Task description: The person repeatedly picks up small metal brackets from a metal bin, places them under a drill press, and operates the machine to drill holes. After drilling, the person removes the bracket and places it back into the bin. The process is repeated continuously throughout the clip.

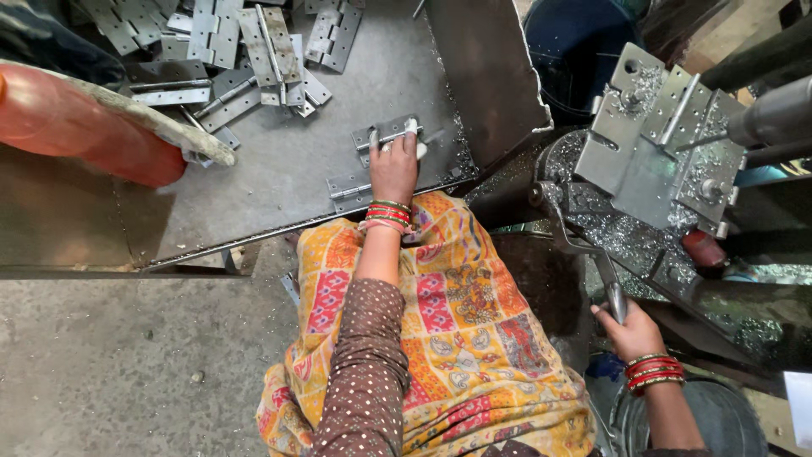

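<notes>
**Left hand on a hinge, right hand on the press lever**

The left hand [394, 169] reaches onto the metal tabletop [279, 169], its fingers [412, 127] curled over a steel hinge [386, 135] near the front edge. More hinges [245, 42] lie heaped farther back. The right hand [630, 330] wraps its fingers tightly around the lever handle [616, 298] of the machine [660, 144].

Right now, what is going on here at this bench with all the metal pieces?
A seated person works with both hands. The left hand rests on a metal hinge lying on the sheet-metal tray, apart from the pile of hinges at the tray's far end. The right hand grips the lever handle of a machine. A hinge sits in the machine's fixture, with metal shavings scattered around it.
</notes>
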Demonstrator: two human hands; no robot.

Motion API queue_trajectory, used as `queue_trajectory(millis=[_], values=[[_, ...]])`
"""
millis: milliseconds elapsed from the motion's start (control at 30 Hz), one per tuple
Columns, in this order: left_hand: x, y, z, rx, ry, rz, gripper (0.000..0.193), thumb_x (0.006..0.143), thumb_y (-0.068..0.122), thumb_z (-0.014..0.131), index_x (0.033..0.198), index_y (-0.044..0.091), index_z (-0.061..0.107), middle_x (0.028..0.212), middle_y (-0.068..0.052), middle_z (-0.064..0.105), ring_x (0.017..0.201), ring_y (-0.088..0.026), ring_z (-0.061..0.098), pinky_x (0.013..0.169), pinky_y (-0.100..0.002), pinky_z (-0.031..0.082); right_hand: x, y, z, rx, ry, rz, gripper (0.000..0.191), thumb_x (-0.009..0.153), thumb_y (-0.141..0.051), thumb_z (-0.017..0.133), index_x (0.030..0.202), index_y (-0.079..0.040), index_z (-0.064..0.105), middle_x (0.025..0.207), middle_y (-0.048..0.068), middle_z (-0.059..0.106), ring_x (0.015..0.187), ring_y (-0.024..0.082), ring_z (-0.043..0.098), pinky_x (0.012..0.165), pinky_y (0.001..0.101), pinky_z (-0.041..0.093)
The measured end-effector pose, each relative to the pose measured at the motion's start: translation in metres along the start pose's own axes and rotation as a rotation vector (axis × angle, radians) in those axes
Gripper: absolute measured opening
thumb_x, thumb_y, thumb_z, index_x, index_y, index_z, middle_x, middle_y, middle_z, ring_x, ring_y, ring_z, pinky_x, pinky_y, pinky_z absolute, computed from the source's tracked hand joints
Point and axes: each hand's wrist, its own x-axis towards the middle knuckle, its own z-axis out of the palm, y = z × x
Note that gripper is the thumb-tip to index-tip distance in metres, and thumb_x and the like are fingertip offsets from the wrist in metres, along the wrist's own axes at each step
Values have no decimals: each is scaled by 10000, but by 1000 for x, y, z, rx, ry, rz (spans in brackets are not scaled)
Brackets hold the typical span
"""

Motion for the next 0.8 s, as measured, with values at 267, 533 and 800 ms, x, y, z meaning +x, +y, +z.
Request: queue_trajectory(millis=[267, 533, 800], values=[[5, -6, -7, 16, -10, -24, 289, 963, 151, 578, 1244, 133, 644, 869, -51, 681, 765, -242, 699, 1129, -513, 420, 15, 19, 2, -63, 23, 24, 452, 857, -461, 755, 1048, -55, 703, 576, 97, 572, 448, 217, 564, 448, 384, 470], [2, 7, -35, -24, -30, -127, 147, 889, 151, 654, 1034, 148, 678, 881, -57, 691, 848, -271, 689, 1045, -498, 468, 27, 21, 4, -82, -4, 27, 452, 851, -453, 751, 1005, -32, 691, 589, 121, 603, 442, 254, 592, 448, 417, 482], [-15, 46, -122, -44, 185, -212, 409, 965, 124, 640, 1371, 123, 585, 1102, -99, 633, 955, -303, 666, 808, -420, 558, 35, 24, 5, -149, -46, -9, 548, 872, -526, 740, 953, 3, 622, 543, 163, 625, 419, 275, 618, 435, 415, 491]])
